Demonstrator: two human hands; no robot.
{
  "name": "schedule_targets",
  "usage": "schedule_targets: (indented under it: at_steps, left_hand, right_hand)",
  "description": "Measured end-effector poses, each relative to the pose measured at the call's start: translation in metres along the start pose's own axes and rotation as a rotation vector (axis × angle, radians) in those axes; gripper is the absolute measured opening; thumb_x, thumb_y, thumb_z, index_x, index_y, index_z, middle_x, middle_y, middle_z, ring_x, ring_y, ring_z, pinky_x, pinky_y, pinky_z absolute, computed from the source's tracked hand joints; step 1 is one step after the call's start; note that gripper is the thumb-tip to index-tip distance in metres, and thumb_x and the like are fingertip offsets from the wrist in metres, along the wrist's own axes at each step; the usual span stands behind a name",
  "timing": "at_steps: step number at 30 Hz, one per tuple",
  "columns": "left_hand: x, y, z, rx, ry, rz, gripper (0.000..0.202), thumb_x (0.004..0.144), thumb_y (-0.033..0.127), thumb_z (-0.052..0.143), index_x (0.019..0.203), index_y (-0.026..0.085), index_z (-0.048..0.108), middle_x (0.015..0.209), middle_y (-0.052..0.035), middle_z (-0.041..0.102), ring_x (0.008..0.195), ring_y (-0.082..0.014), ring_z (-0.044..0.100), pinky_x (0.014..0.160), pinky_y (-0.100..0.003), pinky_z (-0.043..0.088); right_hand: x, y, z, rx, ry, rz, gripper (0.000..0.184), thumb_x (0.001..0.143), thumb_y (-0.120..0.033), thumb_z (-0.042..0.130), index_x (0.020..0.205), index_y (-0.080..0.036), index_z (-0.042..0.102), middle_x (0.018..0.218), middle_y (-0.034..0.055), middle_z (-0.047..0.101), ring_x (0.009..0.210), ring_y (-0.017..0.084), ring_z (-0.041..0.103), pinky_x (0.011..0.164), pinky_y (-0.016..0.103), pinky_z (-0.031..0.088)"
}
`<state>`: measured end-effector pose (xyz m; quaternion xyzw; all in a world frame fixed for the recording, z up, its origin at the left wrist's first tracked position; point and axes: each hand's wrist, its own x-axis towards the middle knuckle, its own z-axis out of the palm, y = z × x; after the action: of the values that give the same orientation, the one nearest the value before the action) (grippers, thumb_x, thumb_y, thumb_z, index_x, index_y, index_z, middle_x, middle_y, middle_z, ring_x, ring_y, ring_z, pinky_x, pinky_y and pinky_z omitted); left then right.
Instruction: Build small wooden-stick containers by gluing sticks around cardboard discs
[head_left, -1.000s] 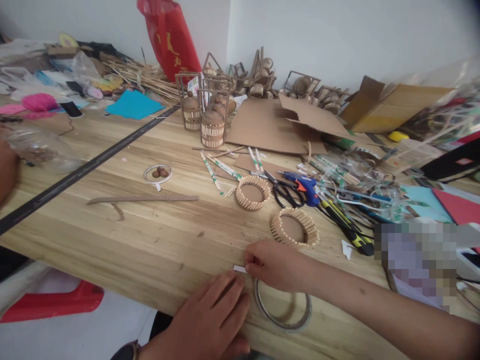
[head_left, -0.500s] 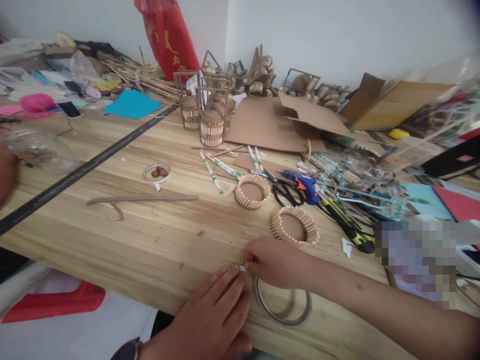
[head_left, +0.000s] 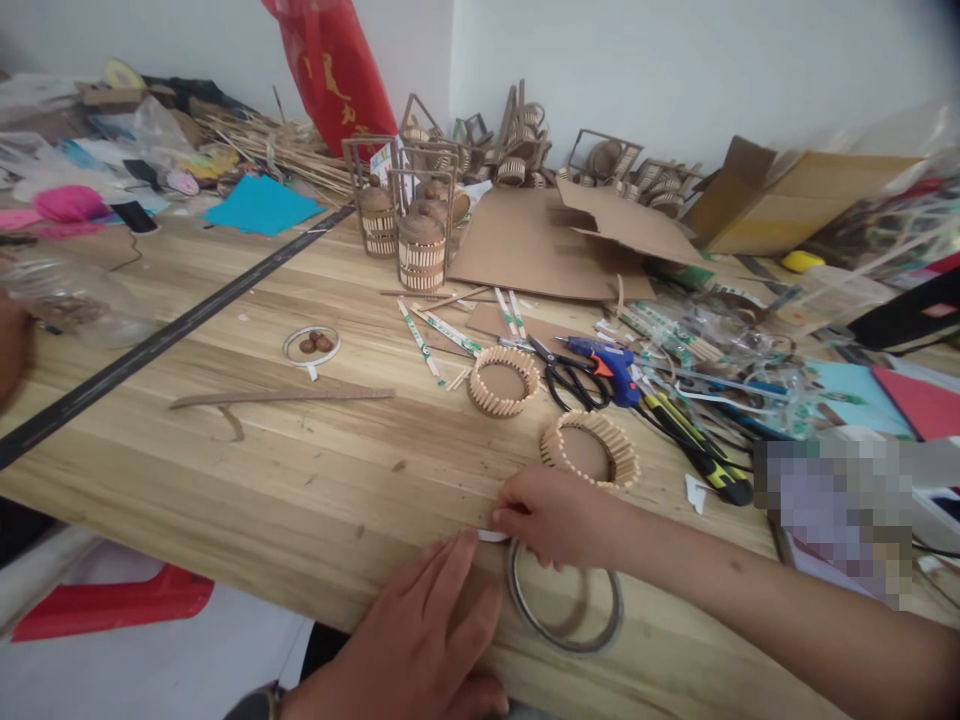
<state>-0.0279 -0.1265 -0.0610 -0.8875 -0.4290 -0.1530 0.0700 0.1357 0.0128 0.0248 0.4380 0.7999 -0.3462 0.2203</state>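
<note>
My left hand (head_left: pixel 420 640) lies flat on the wooden table (head_left: pixel 300 480) near its front edge, fingers stretched out toward a small white strip (head_left: pixel 493 536). My right hand (head_left: pixel 551 515) pinches that strip at its right end, just above a thin ring of tape (head_left: pixel 566 610) lying flat on the table. Behind my right hand lies a ring made of small wooden sticks (head_left: pixel 590 450), with a second stick ring (head_left: pixel 504 380) further back.
Scissors (head_left: pixel 570 380), a blue glue gun (head_left: pixel 611 365) and a yellow-black cutter (head_left: pixel 697 450) lie at the right. Cardboard sheets (head_left: pixel 540 245), small stick lanterns (head_left: pixel 420 245) and a long black ruler (head_left: pixel 172 335) lie further back. Another person's hand (head_left: pixel 11 345) shows at the left edge.
My right hand has drawn the white strip slightly down and right toward the tape ring. My left hand slid a little forward, fingertips now at the strip.
</note>
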Motion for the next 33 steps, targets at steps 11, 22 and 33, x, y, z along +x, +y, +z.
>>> schedule_targets:
  at_steps: [11,22,33]
  left_hand:
    - [0.005,0.007,0.004,0.081,-0.154,0.019,0.096,0.084,0.080,0.034,0.141,0.002,0.040,0.130,-0.0255,0.061,0.117,-0.0312,0.060,0.095,-0.038,0.048]
    - [0.013,0.007,0.006,0.110,-0.196,0.024,0.101,0.085,0.081,0.020,0.137,-0.002,0.049,0.124,-0.0256,0.065,0.109,-0.0302,0.064,0.089,-0.036,0.051]
    - [0.020,0.009,0.004,0.053,-0.164,-0.014,0.104,0.084,0.083,0.015,0.132,0.000,0.055,0.124,-0.0238,0.065,0.111,-0.0302,0.062,0.092,-0.038,0.049]
  right_hand:
    - [-0.010,0.010,0.005,0.196,0.037,-0.033,0.037,0.089,-0.019,0.048,0.053,-0.018,0.042,0.044,-0.0072,0.036,0.043,0.007,0.038,0.045,0.021,0.023]
    - [-0.020,0.047,0.017,0.380,0.055,0.007,0.032,0.090,-0.031,0.049,0.062,-0.018,0.058,0.048,-0.0064,0.041,0.041,0.008,0.036,0.041,0.020,0.025]
    - [-0.028,0.056,0.020,0.463,0.004,0.116,0.021,0.085,-0.029,0.054,0.067,-0.018,0.055,0.061,-0.0021,0.059,0.043,0.007,0.043,0.038,0.016,0.034]
